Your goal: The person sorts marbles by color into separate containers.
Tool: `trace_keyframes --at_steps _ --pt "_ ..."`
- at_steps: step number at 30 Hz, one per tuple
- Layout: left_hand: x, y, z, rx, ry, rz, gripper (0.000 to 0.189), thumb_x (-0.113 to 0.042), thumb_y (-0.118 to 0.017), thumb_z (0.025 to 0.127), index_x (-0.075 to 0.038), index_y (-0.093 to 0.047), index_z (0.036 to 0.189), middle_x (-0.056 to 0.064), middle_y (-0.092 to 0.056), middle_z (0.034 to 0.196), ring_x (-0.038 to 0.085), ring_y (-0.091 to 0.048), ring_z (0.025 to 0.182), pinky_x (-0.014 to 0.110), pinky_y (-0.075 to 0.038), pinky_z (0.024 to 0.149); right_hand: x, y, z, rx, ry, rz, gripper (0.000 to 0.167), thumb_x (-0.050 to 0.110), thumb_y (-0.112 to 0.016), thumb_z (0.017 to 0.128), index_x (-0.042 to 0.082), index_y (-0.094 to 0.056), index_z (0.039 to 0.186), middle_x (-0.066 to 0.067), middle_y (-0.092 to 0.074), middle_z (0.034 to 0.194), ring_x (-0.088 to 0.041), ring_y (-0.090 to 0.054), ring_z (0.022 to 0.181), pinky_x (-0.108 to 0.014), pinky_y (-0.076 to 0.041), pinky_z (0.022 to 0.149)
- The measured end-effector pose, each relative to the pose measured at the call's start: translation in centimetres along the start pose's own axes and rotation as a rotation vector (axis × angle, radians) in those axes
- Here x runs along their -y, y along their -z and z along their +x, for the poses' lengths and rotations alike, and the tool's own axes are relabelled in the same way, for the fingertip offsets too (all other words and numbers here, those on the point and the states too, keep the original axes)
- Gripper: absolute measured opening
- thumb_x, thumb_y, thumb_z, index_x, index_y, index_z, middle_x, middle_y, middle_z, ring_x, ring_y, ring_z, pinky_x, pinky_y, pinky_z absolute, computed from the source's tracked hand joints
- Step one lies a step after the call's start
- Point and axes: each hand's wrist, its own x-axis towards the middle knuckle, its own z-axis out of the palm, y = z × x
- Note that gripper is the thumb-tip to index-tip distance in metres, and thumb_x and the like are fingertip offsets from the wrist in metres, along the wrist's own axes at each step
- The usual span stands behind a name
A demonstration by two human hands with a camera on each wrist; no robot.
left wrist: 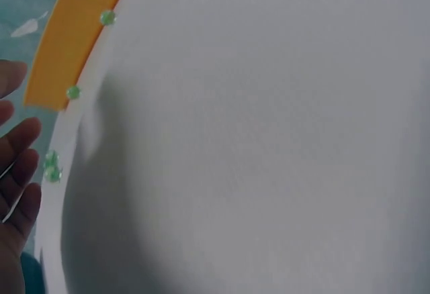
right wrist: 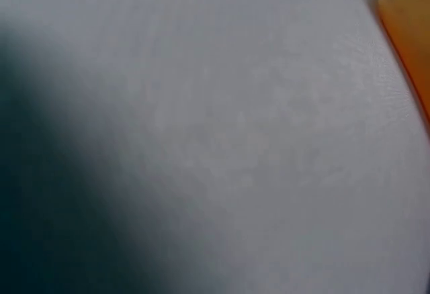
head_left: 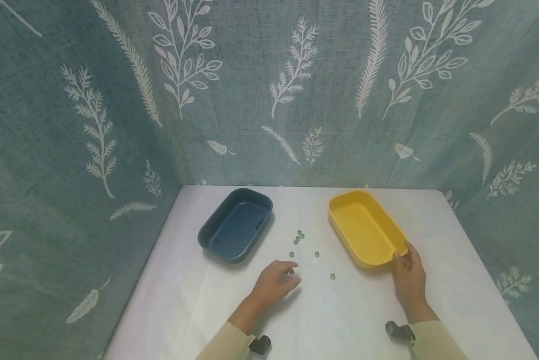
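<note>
A yellow tray (head_left: 364,225) stands at the back right of the white table. My right hand (head_left: 410,277) grips its near right corner, thumb and fingers at the rim. Several small green translucent beads (head_left: 292,254) lie scattered between the yellow tray and a dark blue tray (head_left: 235,232). Just in front of them, my left hand (head_left: 276,281) hovers with thumb and fingers apart and nothing between them. In the left wrist view, loosely bent fingers (left wrist: 23,166) show at the left edge near green beads (left wrist: 52,172). The right hand itself is out of the right wrist view.
A few small dark pieces (head_left: 260,223) lie inside the blue tray along its right side and near corner. Teal cloth (head_left: 251,100) with white leaf prints hangs behind and beside the white table (head_left: 323,325). Dark devices (head_left: 260,345) are strapped at both wrists.
</note>
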Motion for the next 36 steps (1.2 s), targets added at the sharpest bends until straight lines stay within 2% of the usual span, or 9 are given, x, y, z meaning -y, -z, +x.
trace_keyframes --at_steps 5,9,19,29,36 --pt "-0.8 -1.0 0.9 0.006 -0.011 -0.021 0.031 -0.032 -0.071 0.088 -0.02 -0.07 0.115 -0.013 -0.064 0.094 0.006 -0.057 0.089 0.028 -0.049 0.081 -0.6 -0.4 -0.1 -0.051 0.057 -0.041 0.061 0.036 -0.044 0.104 0.023 -0.017 0.156 -0.017 -0.041 0.146 -0.035 -0.046 0.126 -0.054 -0.04 0.099" --pt "-1.6 -1.7 1.8 0.023 -0.023 -0.029 0.03 -0.032 -0.07 0.089 -0.02 -0.069 0.116 -0.013 -0.065 0.096 0.006 -0.058 0.092 0.029 -0.049 0.085 -0.9 -0.7 0.0 -0.08 0.069 -0.049 0.06 0.035 -0.045 0.103 0.023 -0.018 0.156 -0.018 -0.043 0.144 -0.036 -0.047 0.125 -0.055 -0.04 0.099" --pt "-3.3 -3.3 4.0 0.116 -0.001 -0.003 0.031 -0.034 -0.07 0.088 -0.023 -0.069 0.117 -0.016 -0.065 0.099 0.005 -0.058 0.096 0.028 -0.048 0.087 -0.9 -0.9 -0.1 -0.101 0.086 -0.077 0.059 0.033 -0.044 0.104 0.022 -0.019 0.156 -0.019 -0.045 0.141 -0.037 -0.048 0.122 -0.056 -0.039 0.1" --pt "-3.9 -4.4 5.3 0.149 -0.058 0.045 0.028 -0.031 -0.071 0.087 -0.021 -0.07 0.113 -0.015 -0.067 0.097 0.005 -0.059 0.093 0.024 -0.048 0.085 -1.0 -1.0 0.1 -0.124 0.107 -0.087 0.057 0.03 -0.044 0.104 0.02 -0.021 0.155 -0.02 -0.049 0.135 -0.035 -0.051 0.118 -0.053 -0.04 0.097" --pt "-3.9 -5.5 6.1 0.194 -0.077 0.075 0.026 -0.03 -0.071 0.087 -0.021 -0.072 0.111 -0.016 -0.066 0.094 0.004 -0.059 0.089 0.022 -0.047 0.083 -0.9 -1.0 0.0 -0.127 0.12 -0.1 0.056 0.026 -0.044 0.104 0.016 -0.023 0.154 -0.019 -0.051 0.132 -0.031 -0.052 0.114 -0.046 -0.041 0.092"
